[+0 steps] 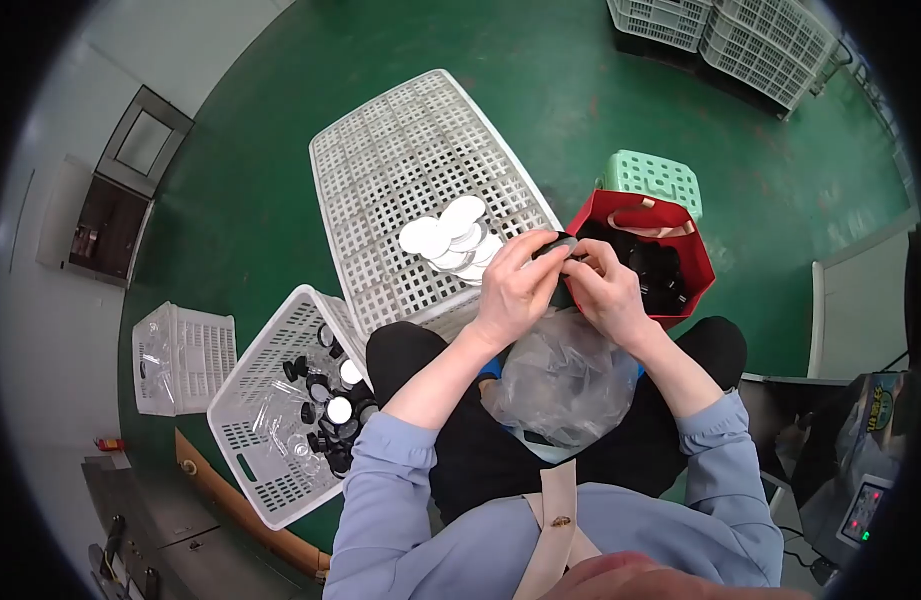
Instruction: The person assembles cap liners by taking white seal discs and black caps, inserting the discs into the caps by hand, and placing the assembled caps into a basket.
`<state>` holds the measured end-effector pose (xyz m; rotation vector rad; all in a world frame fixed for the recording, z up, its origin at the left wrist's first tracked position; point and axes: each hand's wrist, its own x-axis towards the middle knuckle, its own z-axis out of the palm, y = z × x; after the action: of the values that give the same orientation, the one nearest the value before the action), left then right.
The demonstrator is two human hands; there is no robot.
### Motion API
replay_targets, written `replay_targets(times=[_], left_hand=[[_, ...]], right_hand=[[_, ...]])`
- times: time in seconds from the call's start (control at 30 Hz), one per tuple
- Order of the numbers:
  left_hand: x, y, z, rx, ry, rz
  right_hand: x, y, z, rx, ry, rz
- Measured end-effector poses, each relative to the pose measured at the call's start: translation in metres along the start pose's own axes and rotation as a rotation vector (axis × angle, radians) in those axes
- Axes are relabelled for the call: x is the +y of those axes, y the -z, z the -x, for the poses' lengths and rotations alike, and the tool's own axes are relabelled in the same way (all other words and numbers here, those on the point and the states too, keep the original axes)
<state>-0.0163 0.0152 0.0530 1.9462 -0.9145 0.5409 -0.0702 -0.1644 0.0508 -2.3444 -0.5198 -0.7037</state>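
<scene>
My left hand (pixel 520 288) and my right hand (pixel 610 297) meet in front of me, fingers closed on a round black cap (pixel 552 246). A greyish round face shows on the cap near my right fingertips; whether it is a separate disc I cannot tell. Beyond my left hand, a loose pile of white discs (pixel 432 240) lies on an upturned white crate (pixel 380 170). Close by my right hand stands a red bag (pixel 692 262) holding several black caps (pixel 656 262). Below both hands, a clear plastic bag (pixel 570 380) rests in my lap.
At the left, a white basket (pixel 242 425) holds clear bottles with black caps (pixel 338 410). A smaller white crate (pixel 185 362) stands farther left. Behind the red bag is a light green basket (pixel 652 178). Stacked white crates (pixel 765 45) stand at the back right.
</scene>
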Motion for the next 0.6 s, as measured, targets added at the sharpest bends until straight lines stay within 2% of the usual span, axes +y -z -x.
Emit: replay_targets(times=[0.13,0.23,0.33,0.37,0.47,0.57,0.6], left_hand=[[-0.007,-0.006,0.004,-0.049,0.102,0.069],[-0.012,-0.010,0.009,-0.081,0.042,0.009],[-0.010,-0.025,0.014,0.064,0.629,0.397],[-0.004,-0.020,0.017,-0.056,1.056,0.713],[-0.017,-0.007,0.021,-0.230,1.238,1.044],[-0.017,-0.005,0.019,-0.198,1.260,1.002],[-0.017,-0.005,0.018,-0.186,1.258,0.990]], right_hand=[[0.009,-0.009,0.006,0.055,-0.008,-0.041],[0.011,-0.010,0.009,0.043,0.010,-0.050],[0.010,-0.010,0.010,-0.005,0.016,-0.069],[0.010,-0.009,0.010,-0.024,0.012,-0.075],[0.010,-0.008,0.008,-0.105,-0.085,-0.153],[0.013,-0.009,0.011,-0.070,-0.315,-0.413],[0.013,-0.009,0.010,-0.098,-0.461,-0.527]])
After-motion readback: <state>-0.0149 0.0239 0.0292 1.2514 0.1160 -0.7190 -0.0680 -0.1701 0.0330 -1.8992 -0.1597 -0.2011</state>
